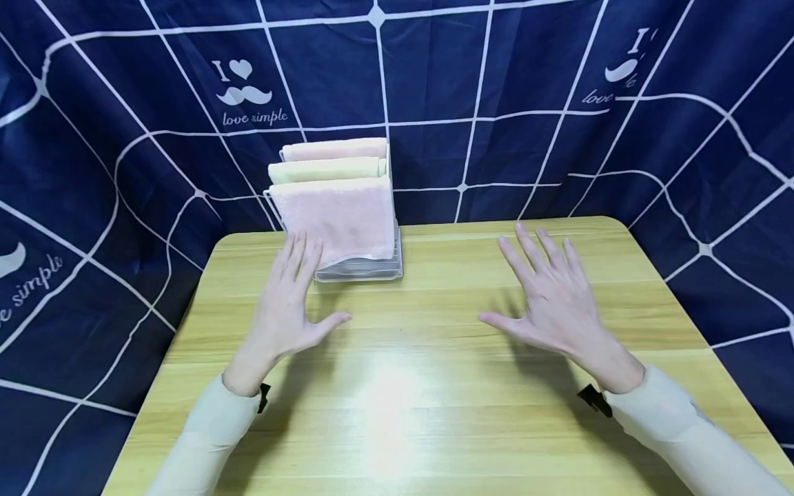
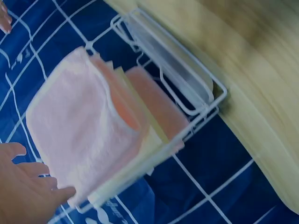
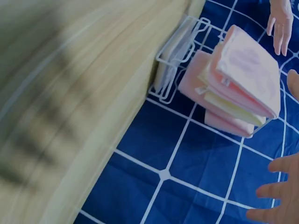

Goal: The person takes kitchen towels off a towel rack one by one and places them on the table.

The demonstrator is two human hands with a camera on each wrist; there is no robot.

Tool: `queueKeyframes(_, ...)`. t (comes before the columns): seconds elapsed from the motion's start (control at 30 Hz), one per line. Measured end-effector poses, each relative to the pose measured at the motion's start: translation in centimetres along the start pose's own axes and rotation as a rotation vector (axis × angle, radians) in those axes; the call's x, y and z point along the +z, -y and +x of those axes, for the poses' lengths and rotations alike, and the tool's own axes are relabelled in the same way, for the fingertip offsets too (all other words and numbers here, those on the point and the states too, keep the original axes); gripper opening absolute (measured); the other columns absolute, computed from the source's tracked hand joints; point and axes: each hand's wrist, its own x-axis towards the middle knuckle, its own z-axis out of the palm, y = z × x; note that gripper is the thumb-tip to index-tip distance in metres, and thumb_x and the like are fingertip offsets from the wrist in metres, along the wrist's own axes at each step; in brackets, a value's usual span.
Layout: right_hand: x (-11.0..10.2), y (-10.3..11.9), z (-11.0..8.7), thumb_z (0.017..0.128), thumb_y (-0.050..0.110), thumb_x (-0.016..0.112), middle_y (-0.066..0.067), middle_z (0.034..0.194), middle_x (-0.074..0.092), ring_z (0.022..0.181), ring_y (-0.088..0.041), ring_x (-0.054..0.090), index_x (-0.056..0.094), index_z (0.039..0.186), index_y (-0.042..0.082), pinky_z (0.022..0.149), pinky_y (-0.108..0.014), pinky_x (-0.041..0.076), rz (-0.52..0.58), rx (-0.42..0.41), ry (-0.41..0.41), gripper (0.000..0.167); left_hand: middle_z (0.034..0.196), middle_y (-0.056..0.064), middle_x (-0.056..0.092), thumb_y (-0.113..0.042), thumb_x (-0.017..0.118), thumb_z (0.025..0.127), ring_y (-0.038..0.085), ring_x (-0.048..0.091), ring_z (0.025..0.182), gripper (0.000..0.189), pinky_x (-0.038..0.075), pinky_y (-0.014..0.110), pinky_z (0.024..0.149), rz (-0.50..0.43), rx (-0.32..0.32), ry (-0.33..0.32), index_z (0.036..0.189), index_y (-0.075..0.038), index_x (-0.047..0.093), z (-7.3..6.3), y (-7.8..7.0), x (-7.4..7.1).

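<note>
Three folded towels hang over a white wire rack [image 1: 397, 234] at the back left of the table. In front is a pink towel [image 1: 338, 220], then a pale yellow towel [image 1: 325, 169], with another pink towel [image 1: 335, 149] behind. My left hand [image 1: 285, 310], fingers straight and thumb spread, hovers just in front of the rack's left side. In the head view its fingertips overlap the front towel's lower edge; whether they touch it, I cannot tell. Spread and holding nothing, my right hand [image 1: 558, 303] hangs above the table's right half.
A clear plastic tray [image 1: 366, 270] sits at the rack's base. The light wooden table [image 1: 446, 386] has rounded back corners. Dark blue cloth with white lines [image 1: 434, 69] surrounds it at the back and both sides.
</note>
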Motion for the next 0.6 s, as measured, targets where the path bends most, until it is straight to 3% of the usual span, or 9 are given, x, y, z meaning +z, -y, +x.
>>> queueKeyframes(0.07, 0.1, 0.5, 0.3, 0.080, 0.102, 0.032, -0.017, 0.168, 0.041, 0.154, -0.048, 0.038, 0.041, 0.162, 0.017, 0.129, -0.072, 0.026, 0.016, -0.018, -0.043, 0.119, 0.171, 0.026, 0.029, -0.092, 0.037, 0.090, 0.048, 0.024, 0.161, 0.116, 0.027, 0.065, 0.133, -0.061, -0.024, -0.033, 0.161, 0.000, 0.035, -0.1, 0.4, -0.5)
queueKeyframes(0.17, 0.2, 1.2, 0.9, 0.082, 0.101, 0.030, -0.018, 0.165, 0.046, 0.152, -0.047, 0.042, 0.044, 0.160, 0.014, 0.128, -0.070, 0.030, 0.047, -0.044, -0.102, 0.117, 0.171, 0.023, 0.031, -0.088, 0.045, 0.091, 0.047, 0.026, 0.161, 0.113, 0.028, 0.064, 0.133, -0.155, -0.069, -0.091, 0.161, 0.000, 0.036, -0.2, 1.1, -1.2)
queueKeyframes(0.33, 0.4, 2.6, 1.9, 0.084, 0.098, 0.038, -0.018, 0.162, 0.051, 0.148, -0.045, 0.048, 0.049, 0.156, 0.011, 0.122, -0.067, 0.042, 0.096, -0.095, -0.172, 0.113, 0.166, 0.021, 0.042, -0.079, 0.058, 0.093, 0.043, 0.037, 0.157, 0.104, 0.028, 0.044, 0.137, -0.260, -0.103, -0.201, 0.159, -0.002, 0.040, -0.3, 2.5, -2.0)
queueKeyframes(0.4, 0.5, 3.1, 2.4, 0.085, 0.096, 0.041, -0.018, 0.160, 0.053, 0.144, -0.044, 0.053, 0.051, 0.154, 0.009, 0.116, -0.065, 0.049, 0.120, -0.124, -0.204, 0.112, 0.162, 0.023, 0.048, -0.063, 0.069, 0.095, 0.035, 0.044, 0.154, 0.092, 0.033, 0.032, 0.134, -0.312, -0.119, -0.246, 0.157, -0.001, 0.044, -0.1, 3.1, -2.2)
queueKeyframes(0.47, 0.7, 3.6, 3.0, 0.085, 0.094, 0.044, -0.018, 0.157, 0.056, 0.140, -0.043, 0.057, 0.053, 0.152, 0.007, 0.109, -0.063, 0.055, 0.142, -0.156, -0.230, 0.110, 0.157, 0.026, 0.053, -0.036, 0.077, 0.095, 0.026, 0.051, 0.149, 0.075, 0.040, 0.024, 0.128, -0.394, -0.140, -0.294, 0.153, 0.002, 0.049, 0.2, 3.8, -2.3)
queueKeyframes(0.6, 0.8, 4.5, 4.3, 0.087, 0.091, 0.047, -0.019, 0.152, 0.060, 0.133, -0.042, 0.063, 0.055, 0.150, 0.005, 0.102, -0.060, 0.060, 0.183, -0.199, -0.243, 0.107, 0.148, 0.019, 0.063, 0.009, 0.072, 0.090, 0.009, 0.060, 0.136, 0.059, 0.049, 0.018, 0.118, -0.569, -0.214, -0.369, 0.146, 0.007, 0.055, 0.8, 4.7, -2.4)
